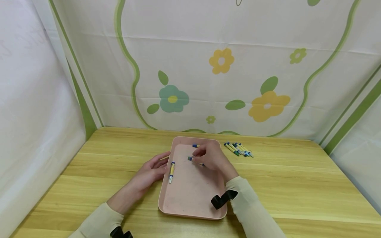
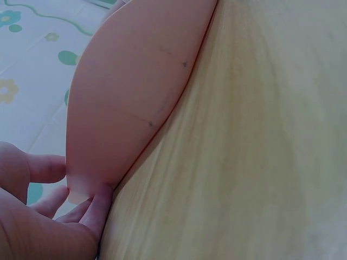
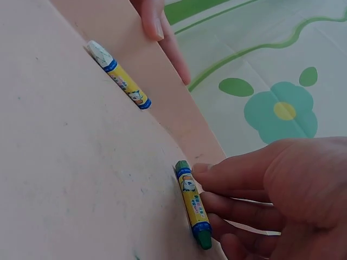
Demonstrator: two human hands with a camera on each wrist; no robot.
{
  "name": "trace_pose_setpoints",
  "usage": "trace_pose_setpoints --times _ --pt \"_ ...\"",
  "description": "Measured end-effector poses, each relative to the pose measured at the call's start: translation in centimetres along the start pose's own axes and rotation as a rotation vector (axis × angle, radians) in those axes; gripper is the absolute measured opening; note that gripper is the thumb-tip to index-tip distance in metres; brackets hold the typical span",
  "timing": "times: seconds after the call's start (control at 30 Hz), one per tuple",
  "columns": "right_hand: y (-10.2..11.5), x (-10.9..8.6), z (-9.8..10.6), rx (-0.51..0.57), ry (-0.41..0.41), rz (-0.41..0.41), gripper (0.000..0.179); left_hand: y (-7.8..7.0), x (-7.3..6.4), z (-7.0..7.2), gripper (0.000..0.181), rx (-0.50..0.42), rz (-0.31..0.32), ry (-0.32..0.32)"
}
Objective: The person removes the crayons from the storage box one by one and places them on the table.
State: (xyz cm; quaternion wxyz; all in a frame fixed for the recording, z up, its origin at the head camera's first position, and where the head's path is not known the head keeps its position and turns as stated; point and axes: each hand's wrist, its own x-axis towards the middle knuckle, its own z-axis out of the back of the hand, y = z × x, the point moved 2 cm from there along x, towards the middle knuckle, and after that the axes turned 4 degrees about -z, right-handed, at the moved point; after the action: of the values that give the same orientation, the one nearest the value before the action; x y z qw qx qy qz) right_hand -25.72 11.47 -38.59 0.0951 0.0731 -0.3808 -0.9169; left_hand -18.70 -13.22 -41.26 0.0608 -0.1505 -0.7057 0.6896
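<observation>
A shallow pink tray (image 1: 193, 198) lies on the wooden table. My left hand (image 1: 153, 170) rests against its left outer wall, fingers extended outside the rim; the left wrist view shows fingertips touching that wall. Over the tray, my right hand (image 1: 209, 157) pinches a green crayon (image 3: 192, 203) with a yellow-and-blue wrapper, low at the tray floor. Thumb and fingers partly cover this crayon in the head view. Along the tray's left side lies a white crayon (image 1: 171, 172). Another blue-ended crayon (image 1: 195, 145), partly hidden by the right hand, is at the tray's far end.
Several crayons (image 1: 238, 149) lie side by side on the table (image 1: 297, 185), to the right of the tray's far end. A white curtain (image 1: 193, 66) printed with flowers hangs behind the table, and white sheets stand at both sides.
</observation>
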Motion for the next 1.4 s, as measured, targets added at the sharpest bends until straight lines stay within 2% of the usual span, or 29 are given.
trace_pose_setpoints --times 0.27,0.73,1.0,1.2,1.4 --pt "-0.07 -0.02 -0.17 -0.003 0.012 -0.038 0.009 -0.03 -0.04 -0.06 0.063 0.002 0.002 0.003" --pt "-0.03 -0.24 -0.41 -0.035 0.03 -0.016 0.01 0.19 -0.02 -0.02 0.062 0.007 0.003 -0.008" --pt "0.02 -0.2 -0.51 -0.05 0.037 -0.037 0.007 0.15 -0.06 -0.03 0.062 0.009 0.005 -0.013" --pt "0.09 -0.2 -0.51 -0.03 0.032 -0.056 0.006 0.07 -0.07 -0.04 0.063 0.01 0.007 -0.014" --pt "0.03 -0.11 -0.24 0.04 0.0 -0.072 0.008 0.05 -0.05 -0.03 0.062 0.01 0.004 -0.015"
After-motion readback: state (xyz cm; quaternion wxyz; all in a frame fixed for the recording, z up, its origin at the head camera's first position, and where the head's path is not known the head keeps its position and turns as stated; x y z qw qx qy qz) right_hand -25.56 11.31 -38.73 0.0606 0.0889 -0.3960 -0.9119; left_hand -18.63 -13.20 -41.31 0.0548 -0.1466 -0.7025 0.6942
